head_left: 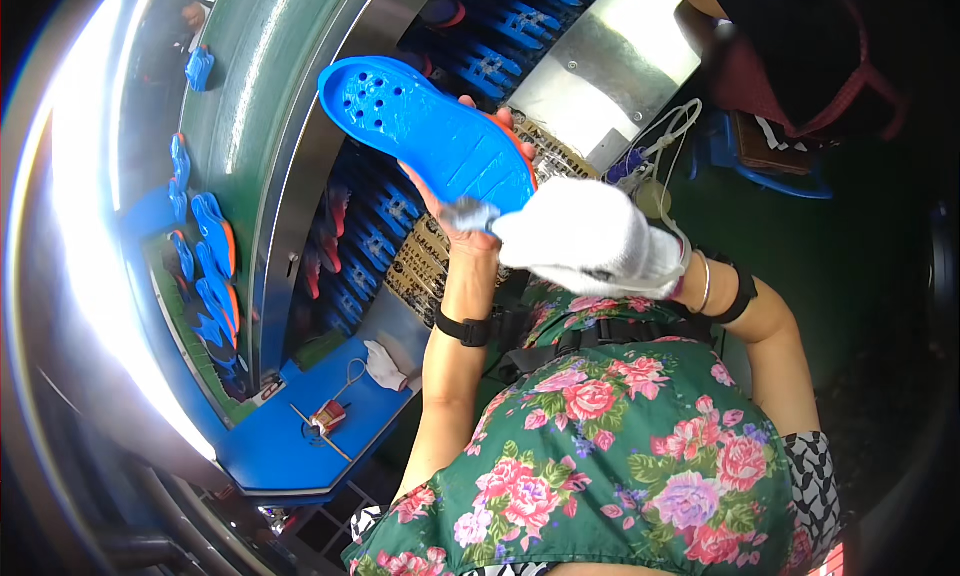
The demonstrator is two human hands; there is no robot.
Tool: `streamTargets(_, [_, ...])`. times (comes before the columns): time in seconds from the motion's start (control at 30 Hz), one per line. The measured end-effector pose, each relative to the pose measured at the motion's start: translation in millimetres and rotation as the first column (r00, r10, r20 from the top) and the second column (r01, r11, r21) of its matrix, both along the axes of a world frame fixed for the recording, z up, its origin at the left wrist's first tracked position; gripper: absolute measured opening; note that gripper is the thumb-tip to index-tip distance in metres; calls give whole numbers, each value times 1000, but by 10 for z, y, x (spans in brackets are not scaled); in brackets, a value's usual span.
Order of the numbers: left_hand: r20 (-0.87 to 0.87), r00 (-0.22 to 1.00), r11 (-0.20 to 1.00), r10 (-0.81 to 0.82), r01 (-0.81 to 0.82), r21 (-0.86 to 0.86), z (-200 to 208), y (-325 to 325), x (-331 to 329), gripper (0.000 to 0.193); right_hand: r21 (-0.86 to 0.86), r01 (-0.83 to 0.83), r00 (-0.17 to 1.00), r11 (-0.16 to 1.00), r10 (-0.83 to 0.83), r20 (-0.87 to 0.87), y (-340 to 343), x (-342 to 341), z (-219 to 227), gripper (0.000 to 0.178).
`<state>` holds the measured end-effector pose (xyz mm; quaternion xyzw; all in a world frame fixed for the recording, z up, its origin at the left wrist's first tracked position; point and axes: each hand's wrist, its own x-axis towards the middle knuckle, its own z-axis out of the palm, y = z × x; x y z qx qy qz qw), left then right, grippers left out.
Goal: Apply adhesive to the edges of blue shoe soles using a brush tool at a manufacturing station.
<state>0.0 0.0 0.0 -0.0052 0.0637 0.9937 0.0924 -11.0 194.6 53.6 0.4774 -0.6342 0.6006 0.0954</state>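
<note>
A blue shoe sole (430, 126) with an orange rim lies across my bare left hand (445, 211), its inner face up. Small holes cluster at its far left end, and the surface there looks glossy and wet. The fingers of that hand curl round the sole's right edge, and the thumb shows at its left edge. My right hand (590, 226), in a white knit glove, is closed on a small brush (470, 216). The blurred greyish head of the brush is over the sole's near end. The glove hides most of the handle.
To the left runs a green conveyor belt (255, 86) carrying several blue soles (212, 236). A blue table (285, 454) bears a white glove (383, 366) and a red pot (328, 416) with a stick. Racks of blue pieces (525, 26) stand ahead; another person (790, 56) is at upper right.
</note>
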Motion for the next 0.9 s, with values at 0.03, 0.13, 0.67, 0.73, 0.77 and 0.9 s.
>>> streamTargets(0.03, [-42, 999, 1000, 1, -1, -9, 6, -4, 0, 95, -7, -66, 996, 998, 66, 53, 35, 21, 48, 25])
streamTargets(0.13, [-37, 999, 1000, -3, 2, -21, 65, 19, 10, 102, -10, -36, 980, 999, 37, 197, 105, -50, 21, 23])
streamTargets(0.67, [0, 992, 980, -130, 128, -151, 82, -158, -1, 106, 67, -88, 996, 994, 88, 7, 117, 172, -5, 29])
streamTargets(0.73, [-21, 991, 982, -133, 129, -137, 115, -174, 3, 104, 27, -217, 955, 976, 207, 215, 149, 163, 88, 20])
streamTargets(0.77, [6, 991, 981, -137, 136, -137, 142, -190, 7, 104, 13, -183, 925, 983, 168, 340, 155, 154, 121, 14])
streamTargets(0.9, [84, 976, 920, -202, 218, -325, 334, -176, -22, 111, 15, -17, 933, 1000, 11, 361, 153, 24, 40, 17])
